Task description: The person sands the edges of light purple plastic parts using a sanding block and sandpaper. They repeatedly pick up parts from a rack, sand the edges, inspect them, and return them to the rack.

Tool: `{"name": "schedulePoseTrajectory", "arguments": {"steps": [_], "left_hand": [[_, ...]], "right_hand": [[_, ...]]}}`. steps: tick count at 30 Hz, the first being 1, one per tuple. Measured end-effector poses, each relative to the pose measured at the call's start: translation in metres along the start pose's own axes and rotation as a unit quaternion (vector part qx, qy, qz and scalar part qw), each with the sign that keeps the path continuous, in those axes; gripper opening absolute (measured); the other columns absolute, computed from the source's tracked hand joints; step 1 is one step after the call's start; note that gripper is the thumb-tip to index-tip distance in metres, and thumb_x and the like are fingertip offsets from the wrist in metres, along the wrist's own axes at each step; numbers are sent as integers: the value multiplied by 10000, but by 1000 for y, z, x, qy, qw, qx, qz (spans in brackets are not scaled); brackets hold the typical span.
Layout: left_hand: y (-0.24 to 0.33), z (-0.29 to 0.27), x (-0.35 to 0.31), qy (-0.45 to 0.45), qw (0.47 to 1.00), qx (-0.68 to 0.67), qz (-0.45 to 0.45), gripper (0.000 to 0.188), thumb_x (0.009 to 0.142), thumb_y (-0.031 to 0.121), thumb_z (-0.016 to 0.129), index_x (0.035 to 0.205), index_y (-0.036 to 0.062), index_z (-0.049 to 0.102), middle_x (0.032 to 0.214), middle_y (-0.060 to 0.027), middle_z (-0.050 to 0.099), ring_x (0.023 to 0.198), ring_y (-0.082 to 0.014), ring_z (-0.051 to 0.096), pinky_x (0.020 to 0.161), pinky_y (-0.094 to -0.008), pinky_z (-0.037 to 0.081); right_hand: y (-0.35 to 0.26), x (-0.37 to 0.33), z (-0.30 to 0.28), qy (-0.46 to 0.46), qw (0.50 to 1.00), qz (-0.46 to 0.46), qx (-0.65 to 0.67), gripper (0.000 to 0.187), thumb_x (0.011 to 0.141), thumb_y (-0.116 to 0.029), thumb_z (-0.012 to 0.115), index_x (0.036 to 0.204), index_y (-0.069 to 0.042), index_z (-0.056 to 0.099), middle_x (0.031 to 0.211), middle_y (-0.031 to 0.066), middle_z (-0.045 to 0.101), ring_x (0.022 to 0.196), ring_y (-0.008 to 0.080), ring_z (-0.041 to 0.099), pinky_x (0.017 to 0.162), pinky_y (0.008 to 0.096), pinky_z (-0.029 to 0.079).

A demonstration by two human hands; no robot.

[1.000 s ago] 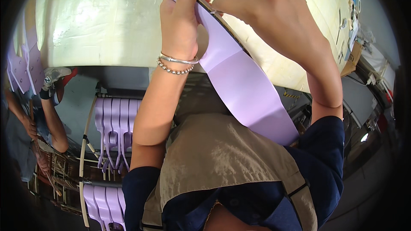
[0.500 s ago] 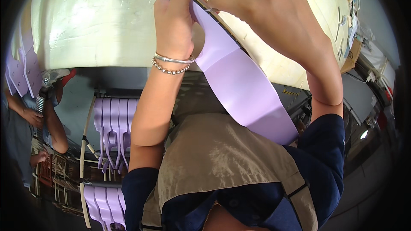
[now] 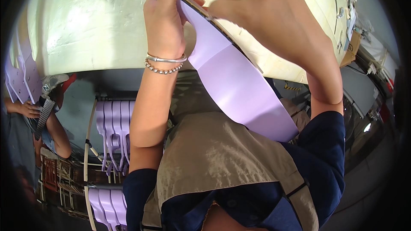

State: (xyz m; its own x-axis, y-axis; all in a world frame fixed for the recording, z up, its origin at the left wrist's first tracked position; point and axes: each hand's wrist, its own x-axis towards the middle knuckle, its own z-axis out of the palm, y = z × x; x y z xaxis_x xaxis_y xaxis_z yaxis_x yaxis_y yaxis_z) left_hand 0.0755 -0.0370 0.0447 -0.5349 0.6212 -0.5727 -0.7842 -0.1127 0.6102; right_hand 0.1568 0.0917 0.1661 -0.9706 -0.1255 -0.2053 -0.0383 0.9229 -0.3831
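Note:
A lilac small guitar or ukulele (image 3: 239, 81) lies slantwise across me, its neck running to the upper left and its body resting against my apron. My left hand (image 3: 165, 23) is wrapped around the neck, thumb on the near side. Along the neck's upper edge runs a dark, thin fingerboard strip (image 3: 233, 42). My right hand (image 3: 252, 6) is closed in a pinch at this strip, just right of my left fingers. A tiny pale bit shows at its fingertips; what they pinch is too small to make out.
A pale, glossy worktable (image 3: 94, 30) spreads beyond my hands, with tools (image 3: 340, 13) and a cardboard box (image 3: 353, 49) along its right side. Lilac parts hang on a rack (image 3: 113, 124) at lower left. A seated co-worker's hand (image 3: 30, 109) is near more drilled lilac pieces (image 3: 21, 77).
My left hand and the guitar's neck have shifted a little left in the view. My right hand stays pinched at the strip. The co-worker's arm and the dark strap beside it have moved.

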Motion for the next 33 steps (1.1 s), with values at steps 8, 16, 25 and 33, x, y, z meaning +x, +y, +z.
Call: {"name": "schedulePoseTrajectory", "arguments": {"steps": [8,16,25,33], "left_hand": [[0,0,2,5,1000,4,-13,221,831,283,618,849,73,552,721,-56,576,686,-169,583,674,-305,483],[2,3,0,-5,1000,-5,-24,218,830,283,611,844,72,559,721,-51,578,699,-196,591,705,-314,479],[-1,-2,6,14,1000,-23,2,207,828,264,618,803,66,561,724,-43,578,736,-157,572,687,-271,459],[4,5,-1,13,1000,10,-24,221,839,295,581,787,88,525,702,-45,562,705,-206,576,683,-387,482]], "right_hand": [[2,7,3,3,999,9,-43,62,676,-98,587,655,-62,542,572,43,553,593,208,591,531,309,482],[-11,-13,-10,-66,992,-11,-104,51,664,-87,586,644,-61,548,594,40,578,603,211,606,539,320,493],[-1,0,5,-20,994,4,-105,56,679,-69,580,637,-40,556,577,73,575,590,231,615,514,323,490],[-5,-26,-11,-65,998,-13,-15,58,661,-104,589,647,-53,565,596,48,570,599,211,602,531,324,488]]}}
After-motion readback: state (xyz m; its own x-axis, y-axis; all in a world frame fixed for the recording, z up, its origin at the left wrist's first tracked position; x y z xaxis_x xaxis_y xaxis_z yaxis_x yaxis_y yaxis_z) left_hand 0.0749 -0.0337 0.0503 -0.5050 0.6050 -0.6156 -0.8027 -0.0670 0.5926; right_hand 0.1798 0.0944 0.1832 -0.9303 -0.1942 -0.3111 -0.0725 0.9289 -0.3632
